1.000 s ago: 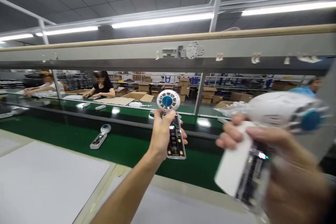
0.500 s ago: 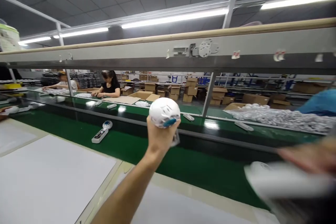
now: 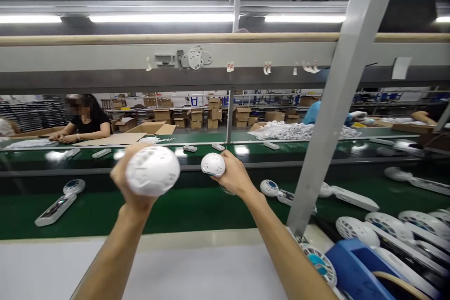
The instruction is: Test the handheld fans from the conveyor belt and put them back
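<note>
A long grey metal beam (image 3: 116,56) spans the workshop above a glossy green belt (image 3: 190,215). Over the belt, the left hand (image 3: 129,192) and right hand (image 3: 236,176) each wrap a white plastic device, with domed heads (image 3: 153,171) (image 3: 213,164) towards the camera, probably because the narrower bodies suit a closed grip. Fingers curl firmly; their tips are mostly hidden, so exact contact is unclear.

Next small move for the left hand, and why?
I'd have the left hand gently tip its white plastic round-headed device head-up: the rounded head points almost end-on at the camera, hiding whatever part sits behind it.
</note>
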A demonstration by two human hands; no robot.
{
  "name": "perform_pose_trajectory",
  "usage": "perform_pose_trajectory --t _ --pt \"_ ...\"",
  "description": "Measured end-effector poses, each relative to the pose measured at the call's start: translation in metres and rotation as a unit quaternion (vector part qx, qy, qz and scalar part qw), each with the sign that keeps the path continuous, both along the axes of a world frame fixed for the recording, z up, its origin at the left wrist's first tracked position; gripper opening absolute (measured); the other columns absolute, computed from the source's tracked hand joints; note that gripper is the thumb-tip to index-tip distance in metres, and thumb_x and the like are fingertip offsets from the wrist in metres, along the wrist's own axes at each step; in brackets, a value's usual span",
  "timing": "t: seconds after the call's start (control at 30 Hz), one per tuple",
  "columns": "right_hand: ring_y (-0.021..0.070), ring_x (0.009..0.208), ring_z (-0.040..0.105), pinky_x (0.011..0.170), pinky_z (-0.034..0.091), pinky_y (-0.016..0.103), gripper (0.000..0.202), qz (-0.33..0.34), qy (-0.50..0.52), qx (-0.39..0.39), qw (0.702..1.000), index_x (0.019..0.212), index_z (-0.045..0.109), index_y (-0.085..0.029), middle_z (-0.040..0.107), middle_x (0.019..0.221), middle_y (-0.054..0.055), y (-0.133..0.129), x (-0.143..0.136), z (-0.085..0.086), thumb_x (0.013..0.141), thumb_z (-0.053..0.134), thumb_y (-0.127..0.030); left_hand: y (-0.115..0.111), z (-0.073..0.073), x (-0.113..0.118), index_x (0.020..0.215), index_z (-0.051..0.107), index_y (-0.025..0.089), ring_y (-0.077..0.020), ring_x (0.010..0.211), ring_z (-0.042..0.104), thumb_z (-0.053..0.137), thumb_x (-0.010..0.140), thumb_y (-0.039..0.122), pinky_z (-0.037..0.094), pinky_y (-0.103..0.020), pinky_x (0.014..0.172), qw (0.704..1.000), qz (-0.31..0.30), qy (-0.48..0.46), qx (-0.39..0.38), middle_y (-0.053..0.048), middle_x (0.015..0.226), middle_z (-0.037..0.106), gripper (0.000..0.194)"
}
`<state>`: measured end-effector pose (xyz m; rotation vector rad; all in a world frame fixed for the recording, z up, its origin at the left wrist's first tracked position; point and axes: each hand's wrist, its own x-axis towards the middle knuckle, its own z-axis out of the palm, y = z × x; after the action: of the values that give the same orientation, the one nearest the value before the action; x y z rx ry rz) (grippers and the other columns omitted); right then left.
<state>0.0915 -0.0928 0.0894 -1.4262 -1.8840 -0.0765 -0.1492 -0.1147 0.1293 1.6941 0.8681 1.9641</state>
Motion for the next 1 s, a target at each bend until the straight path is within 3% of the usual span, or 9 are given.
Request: perform_pose_trajectory --t 0.13,0.23,0.3,0.4,0.53,0.67,0.77,0.87,1.0 --pt "0.0255 0.088 0.064 0.064 0.040 0.029 0.030 -0.023 0.007 -0.090 0.996 0.094 0.066 -0.020 0.067 0.095 0.006 0.016 0.004 -0.022 0.071 0.079 -0.035 0.036 -0.021 0.012 0.095 0.056 0.021 -0.0260 0.102 0.060 0.078 0.063 0.031 0.047 -0.037 0.095 0.978 0.136 0.144 0.066 -0.007 0.101 0.062 0.040" --pt "0.0243 0.093 0.066 0.067 0.044 0.027 0.044 -0.028 0.018 -0.165 0.986 0.108 0.066 -0.022 0.071 0.101 0.004 0.028 0.005 -0.039 0.069 0.082 -0.036 0.049 -0.031 0.019 0.114 0.046 0.022 -0.0244 0.098 0.064 0.075 0.069 0.035 0.050 -0.031 0.080 0.962 0.149 0.226 0.034 -0.007 0.111 0.063 0.055" --pt "0.0216 0.095 0.067 0.073 0.049 0.027 0.048 -0.039 0.018 -0.211 0.977 0.118 0.062 -0.021 0.070 0.107 0.004 0.035 0.003 -0.049 0.075 0.079 -0.037 0.053 -0.036 0.021 0.123 0.036 0.024 -0.0238 0.096 0.066 0.072 0.075 0.039 0.049 -0.029 0.074 0.953 0.153 0.262 -0.001 -0.006 0.113 0.064 0.062" --pt "0.0218 0.100 0.065 0.086 0.052 0.037 0.037 -0.088 -0.011 -0.272 0.958 0.116 0.062 -0.015 0.068 0.111 0.008 0.037 -0.002 -0.058 0.088 0.069 -0.039 0.057 -0.041 0.020 0.126 0.031 0.024 -0.0268 0.095 0.067 0.069 0.080 0.044 0.048 -0.031 0.073 0.933 0.168 0.312 -0.064 -0.006 0.110 0.065 0.063" --pt "0.0230 0.105 0.064 0.094 0.051 0.045 0.028 -0.122 -0.068 -0.333 0.933 0.110 0.065 -0.015 0.066 0.114 0.008 0.033 0.001 -0.054 0.093 0.066 -0.036 0.071 -0.053 0.017 0.119 0.041 0.022 -0.0335 0.104 0.064 0.070 0.077 0.043 0.048 -0.036 0.080 0.890 0.170 0.397 -0.148 -0.011 0.115 0.061 0.056" --pt "0.0264 0.118 0.057 0.099 0.048 0.049 0.036 -0.139 -0.090 -0.329 0.930 0.125 0.060 -0.017 0.058 0.131 0.010 0.027 0.022 -0.041 0.094 0.064 -0.036 0.091 -0.075 0.010 0.119 0.046 0.017 -0.0382 0.106 0.063 0.073 0.070 0.040 0.048 -0.041 0.084 0.837 0.155 0.473 -0.227 -0.016 0.118 0.058 0.060" --pt "0.0318 0.130 0.047 0.105 0.043 0.055 0.048 -0.212 -0.097 -0.331 0.915 0.137 0.051 -0.019 0.045 0.146 0.012 0.023 0.040 -0.036 0.094 0.065 -0.034 0.105 -0.091 0.002 0.127 0.045 0.018 -0.0391 0.107 0.063 0.068 0.074 0.043 0.049 -0.042 0.084 0.808 0.148 0.504 -0.267 -0.016 0.122 0.059 0.063" --pt "0.0331 0.130 0.047 0.105 0.042 0.057 0.053 -0.286 -0.094 -0.375 0.877 0.142 0.047 -0.019 0.043 0.148 0.013 0.022 0.048 -0.040 0.094 0.065 -0.033 0.116 -0.104 -0.005 0.139 0.036 0.019 -0.0411 0.111 0.061 0.059 0.081 0.046 0.049 -0.045 0.085 0.790 0.160 0.509 -0.300 -0.019 0.130 0.054 0.068" --pt "0.0306 0.124 0.053 0.103 0.045 0.055 0.049 -0.298 -0.095 -0.422 0.851 0.139 0.050 -0.019 0.049 0.141 0.012 0.025 0.048 -0.051 0.094 0.065 -0.032 0.123 -0.118 -0.014 0.144 0.035 0.016 -0.0398 0.115 0.059 0.054 0.085 0.042 0.048 -0.046 0.089 0.772 0.164 0.516 -0.332 -0.021 0.131 0.054 0.067"
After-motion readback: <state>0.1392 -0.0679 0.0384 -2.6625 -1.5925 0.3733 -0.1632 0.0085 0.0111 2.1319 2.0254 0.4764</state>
